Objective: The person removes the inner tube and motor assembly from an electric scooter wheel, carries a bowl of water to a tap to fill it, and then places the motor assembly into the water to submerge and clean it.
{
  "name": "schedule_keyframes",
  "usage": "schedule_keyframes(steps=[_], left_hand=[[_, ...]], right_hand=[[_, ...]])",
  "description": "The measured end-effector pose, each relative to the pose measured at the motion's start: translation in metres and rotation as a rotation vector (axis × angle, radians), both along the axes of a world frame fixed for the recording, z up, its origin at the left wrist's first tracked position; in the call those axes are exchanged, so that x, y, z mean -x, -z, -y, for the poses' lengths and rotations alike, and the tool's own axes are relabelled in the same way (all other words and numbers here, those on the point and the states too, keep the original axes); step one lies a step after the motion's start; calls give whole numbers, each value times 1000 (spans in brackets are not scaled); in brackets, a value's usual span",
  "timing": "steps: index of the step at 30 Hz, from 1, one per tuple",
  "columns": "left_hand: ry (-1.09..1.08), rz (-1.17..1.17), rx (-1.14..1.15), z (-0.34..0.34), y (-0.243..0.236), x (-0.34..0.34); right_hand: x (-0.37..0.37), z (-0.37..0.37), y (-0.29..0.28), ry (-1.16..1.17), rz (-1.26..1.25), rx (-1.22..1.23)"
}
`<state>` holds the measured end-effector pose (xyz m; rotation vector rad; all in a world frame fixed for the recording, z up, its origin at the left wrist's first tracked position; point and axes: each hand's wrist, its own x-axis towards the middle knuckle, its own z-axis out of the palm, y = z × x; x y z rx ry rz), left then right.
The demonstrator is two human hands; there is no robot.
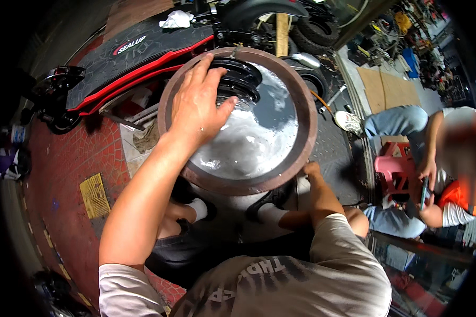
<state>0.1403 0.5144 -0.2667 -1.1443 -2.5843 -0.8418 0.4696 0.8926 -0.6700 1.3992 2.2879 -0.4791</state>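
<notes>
My left hand rests on a black ring-shaped tire or tube in a round brown basin, fingers curved over it near the upper left rim and thumb apart. Grayish liquid with bright reflections fills the basin around the black ring. My right hand is at the lower right outside of the basin's rim, its fingers curled and partly hidden, so what exactly it grips is unclear.
A black-and-red scooter lies across the top left, with a white cloth on it. Loose tires and a wrench lie behind the basin. At right, a seated person holds a phone near a pink stool.
</notes>
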Motion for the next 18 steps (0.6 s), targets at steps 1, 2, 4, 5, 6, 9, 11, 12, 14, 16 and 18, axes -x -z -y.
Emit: schedule_keyframes(steps=[1,2,4,5,6,9,11,12,14,16,18], left_hand=[[7,-7,2,-2,-2,2],[24,5,-17,-3,-2,4],[122,16,-82,-22,-6,13],[14,10,-13,-3,1,7],[-30,18,7,2,-1,2],[-54,49,-4,1,-5,1],[-60,45,-29,0,-3,5],[-36,41,-56,-6,-3,7],[-10,18,-71,-19,-3,12],[-5,5,-98,-23,5,11],[-69,3,-99,-11,9,9]], right_hand=[[-11,-4,25,-26,139,53],[-26,-11,50,-74,155,72],[-61,-27,84,-105,172,86],[-15,12,70,-56,122,89],[4,34,35,-16,91,125],[22,60,-14,141,51,120],[25,64,-21,131,-23,103],[9,57,-8,166,-103,55],[-7,46,10,231,-337,-72],[-11,33,-8,282,-476,-187],[36,31,-66,266,-593,-236]])
